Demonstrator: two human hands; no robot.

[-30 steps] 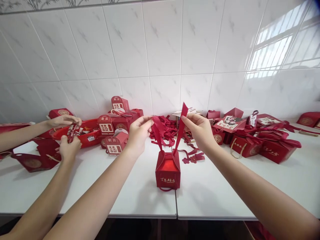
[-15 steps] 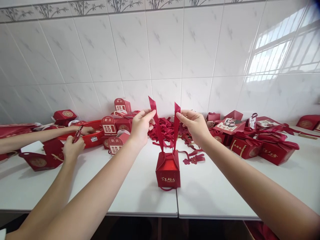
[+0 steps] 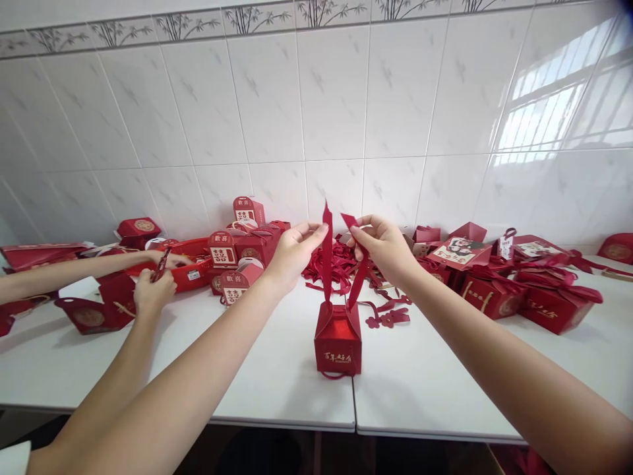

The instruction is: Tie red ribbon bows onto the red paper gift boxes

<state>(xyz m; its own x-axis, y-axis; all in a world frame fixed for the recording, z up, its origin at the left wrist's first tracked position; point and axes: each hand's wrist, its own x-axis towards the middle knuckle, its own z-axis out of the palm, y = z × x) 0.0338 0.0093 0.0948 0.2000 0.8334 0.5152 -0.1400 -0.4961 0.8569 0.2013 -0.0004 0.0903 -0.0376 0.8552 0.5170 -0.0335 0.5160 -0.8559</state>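
Observation:
A small red gift box (image 3: 338,356) with gold lettering stands upright on the white table, near its front edge and over the seam. Two ends of a red ribbon (image 3: 328,264) rise from its top. My left hand (image 3: 295,254) is closed, pinching the left ribbon end between thumb and fingers. Closed as well, my right hand (image 3: 380,244) pinches the right end, whose cut tip folds to the left. Both hands are above the box, a short way apart. A thin cord loop shows at the box's lower front.
At the left, a co-worker's hand (image 3: 154,290) holds a patterned red item beside an open red box (image 3: 96,307); their other hand reaches into a red basket (image 3: 195,276). Loose ribbons (image 3: 336,264) pile up behind. Finished-looking boxes (image 3: 554,303) stand right, before the tiled wall (image 3: 267,99).
Both ribbon ends have come closer together. The left one has moved right and stands straighter; the right one now slants outward with its tip bent left. The view has shifted slightly.

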